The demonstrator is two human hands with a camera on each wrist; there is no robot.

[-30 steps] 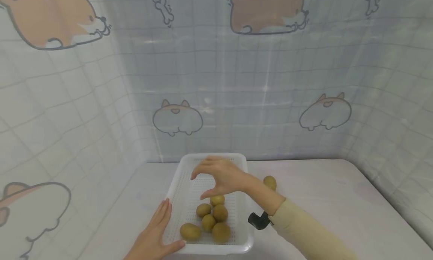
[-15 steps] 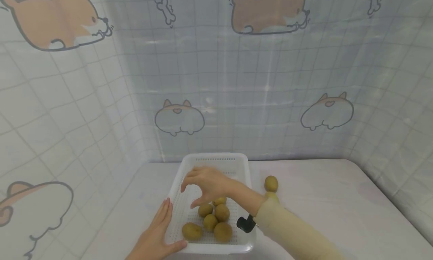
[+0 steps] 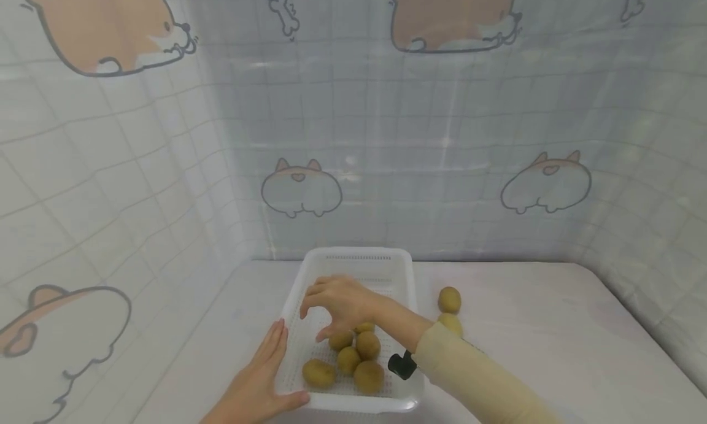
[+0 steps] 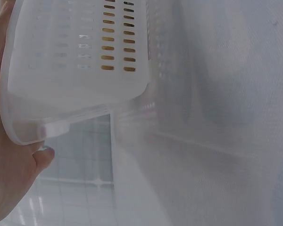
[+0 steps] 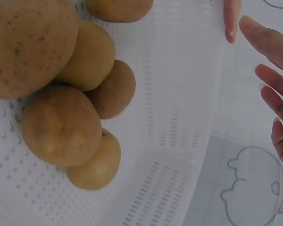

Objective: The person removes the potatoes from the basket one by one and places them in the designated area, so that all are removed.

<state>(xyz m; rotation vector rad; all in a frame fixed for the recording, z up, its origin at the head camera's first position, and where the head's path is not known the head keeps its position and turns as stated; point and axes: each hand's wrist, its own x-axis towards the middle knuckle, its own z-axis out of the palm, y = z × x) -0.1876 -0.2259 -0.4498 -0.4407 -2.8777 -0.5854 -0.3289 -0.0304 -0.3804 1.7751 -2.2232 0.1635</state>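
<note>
Bright, even, soft light; faint shadows only. Glare streaks on glossy wall covering behind. Head view bends at edges, wide-angle. Left wrist view hazy, washed out, low contrast. Right wrist view: near potatoes sharp, fingers slightly soft.

We see a white plastic basket, slightly translucent, smooth with a soft sheen, its floor and walls pierced with slots. The potatoes look matt, their tan skin finely speckled and slightly rough. The table wears a smooth pale cover, and the printed wall sheeting looks glossy, catching light.
</note>
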